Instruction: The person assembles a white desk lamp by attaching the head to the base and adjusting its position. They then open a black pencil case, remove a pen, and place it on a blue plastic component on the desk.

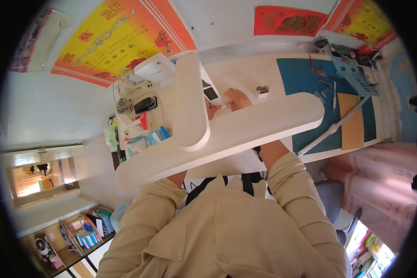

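Over the white table, my right hand [237, 99] is closed, its fingers curled in toward my left hand. What it may hold is too small to make out. Only a little of my left hand [212, 110] shows past the white lamp head [192, 106]; its fingers are mostly hidden. A small white piece lies between the hands, and I cannot tell which of them touches it. Just beyond my left hand is a white object with dark panels [210, 93]. To the right of my right hand stands a small white cup [262, 91] with something dark inside.
A long white lamp bar [217, 139] crosses above my forearms. Right of it lie a dark green mat [292, 74], a tan board [350, 118], metal tools and a jointed lamp arm [333, 127]. At left are a white box [155, 69], cables, a black device [145, 105] and packets.
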Demonstrator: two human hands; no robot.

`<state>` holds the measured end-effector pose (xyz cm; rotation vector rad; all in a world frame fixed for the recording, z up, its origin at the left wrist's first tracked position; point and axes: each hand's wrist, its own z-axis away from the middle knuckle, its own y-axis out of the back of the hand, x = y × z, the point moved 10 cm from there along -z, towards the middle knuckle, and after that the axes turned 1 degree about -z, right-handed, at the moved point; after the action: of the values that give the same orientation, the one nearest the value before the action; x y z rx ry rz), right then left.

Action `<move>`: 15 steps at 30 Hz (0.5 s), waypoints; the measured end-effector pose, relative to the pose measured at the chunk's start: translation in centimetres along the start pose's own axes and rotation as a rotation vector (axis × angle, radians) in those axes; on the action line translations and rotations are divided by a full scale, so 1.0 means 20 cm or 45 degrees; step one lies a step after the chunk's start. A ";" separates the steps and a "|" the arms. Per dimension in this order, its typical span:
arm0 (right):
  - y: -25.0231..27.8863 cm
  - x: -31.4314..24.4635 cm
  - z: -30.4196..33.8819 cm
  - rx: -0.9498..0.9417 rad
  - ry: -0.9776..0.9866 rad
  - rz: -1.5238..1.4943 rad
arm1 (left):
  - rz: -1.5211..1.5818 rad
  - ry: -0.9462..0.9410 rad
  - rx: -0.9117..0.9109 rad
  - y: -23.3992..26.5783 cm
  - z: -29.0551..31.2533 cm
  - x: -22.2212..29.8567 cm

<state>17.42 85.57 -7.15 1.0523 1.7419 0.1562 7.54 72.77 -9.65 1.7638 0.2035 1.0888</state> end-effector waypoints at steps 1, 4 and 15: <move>-0.04 -0.04 0.03 -0.035 0.047 0.152 | -0.023 -0.017 0.041 -0.01 0.01 -0.02; -0.05 -0.19 0.15 -0.137 0.137 0.396 | -0.083 -0.067 0.146 -0.03 0.02 -0.04; 0.03 -0.08 0.36 -0.198 -0.358 0.010 | 0.207 0.215 -0.431 0.13 -0.01 0.17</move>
<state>23.67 82.24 -8.92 0.9201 1.4485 0.1396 8.43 73.58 -5.52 1.4054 -0.0230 1.3073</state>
